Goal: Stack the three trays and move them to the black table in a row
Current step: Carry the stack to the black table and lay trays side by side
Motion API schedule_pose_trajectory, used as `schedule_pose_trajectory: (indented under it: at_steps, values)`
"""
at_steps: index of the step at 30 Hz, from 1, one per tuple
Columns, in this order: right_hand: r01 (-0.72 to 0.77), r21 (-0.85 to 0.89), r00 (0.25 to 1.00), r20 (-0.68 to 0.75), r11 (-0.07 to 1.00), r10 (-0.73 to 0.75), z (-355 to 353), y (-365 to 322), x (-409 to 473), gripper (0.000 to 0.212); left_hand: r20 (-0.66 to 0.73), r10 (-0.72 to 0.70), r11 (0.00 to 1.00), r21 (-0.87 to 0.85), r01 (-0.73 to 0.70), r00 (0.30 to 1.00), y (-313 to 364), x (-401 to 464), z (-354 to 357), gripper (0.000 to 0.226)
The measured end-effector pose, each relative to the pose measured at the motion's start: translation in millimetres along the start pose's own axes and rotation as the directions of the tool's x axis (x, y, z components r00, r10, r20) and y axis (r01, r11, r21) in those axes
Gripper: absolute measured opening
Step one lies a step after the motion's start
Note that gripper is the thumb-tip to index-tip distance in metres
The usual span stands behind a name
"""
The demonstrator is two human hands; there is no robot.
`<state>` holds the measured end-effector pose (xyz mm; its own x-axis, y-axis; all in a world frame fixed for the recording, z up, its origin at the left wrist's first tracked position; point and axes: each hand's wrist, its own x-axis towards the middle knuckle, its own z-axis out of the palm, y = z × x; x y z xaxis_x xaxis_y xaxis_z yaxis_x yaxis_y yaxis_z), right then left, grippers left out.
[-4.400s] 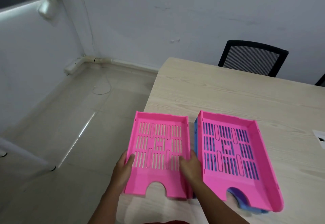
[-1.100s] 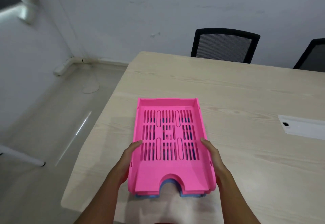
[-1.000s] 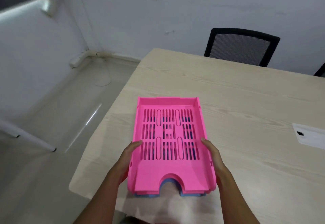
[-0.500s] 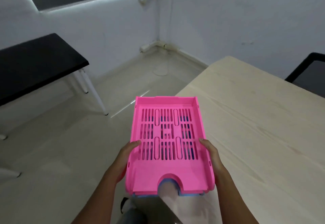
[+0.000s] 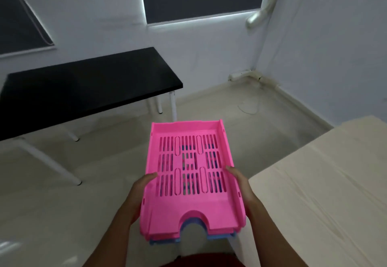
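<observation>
I hold a stack of trays [image 5: 189,201] in the air over the floor: a pink slotted tray on top, another pink one under it, and a blue one [image 5: 165,242] at the bottom, showing at the front notch. My left hand [image 5: 139,191] grips the stack's left side and my right hand [image 5: 240,185] grips its right side. The black table [image 5: 79,90] stands ahead and to the left, against the wall, with nothing on its top.
The light wooden table [image 5: 326,193] is at my right, its edge close to my right arm. White legs [image 5: 48,163] hold up the black table. Pale floor lies between the two tables. Dark windows and a pipe line the far wall.
I put the third tray onto the stack, lifted the stack off the wooden table and turned left. The black table has come into full view ahead.
</observation>
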<state>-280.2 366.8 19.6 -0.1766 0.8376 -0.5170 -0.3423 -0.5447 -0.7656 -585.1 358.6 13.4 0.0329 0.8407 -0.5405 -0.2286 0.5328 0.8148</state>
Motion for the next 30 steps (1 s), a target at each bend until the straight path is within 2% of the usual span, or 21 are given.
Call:
schedule_pose_trajectory:
  at_steps: [3, 7, 18, 23, 28, 30]
  values:
    - [-0.011, -0.044, 0.998, 0.065, 0.999, 0.014, 29, -6, 34, 0.046, -0.071, 0.016, 0.998, -0.058, -0.020, 0.997, 5, 5, -27, 0.033]
    - [-0.029, -0.049, 0.992, 0.120, 0.998, 0.034, 56, -16, 77, 0.039, -0.145, 0.037, 0.992, -0.110, -0.054, 0.989, 25, 26, -53, 0.038]
    - [0.005, -0.155, 0.980, 0.196, 0.988, 0.026, 145, -101, 249, 0.048, -0.233, 0.139, 0.977, -0.125, -0.171, 0.962, 137, 146, -107, 0.039]
    - [0.005, -0.159, 0.965, 0.260, 0.987, 0.037, 190, -163, 323, 0.039, -0.297, 0.190, 0.957, -0.157, -0.244, 0.936, 195, 197, -122, 0.035]
    - [0.008, -0.204, 0.947, 0.317, 0.979, 0.059, 235, -190, 382, 0.037, -0.352, 0.169, 0.954, -0.176, -0.243, 0.921, 236, 239, -152, 0.036]
    - [0.004, -0.225, 0.949, 0.310, 0.974, 0.067, 251, -189, 406, 0.042, -0.379, 0.161, 0.952, -0.184, -0.244, 0.911, 248, 254, -169, 0.037]
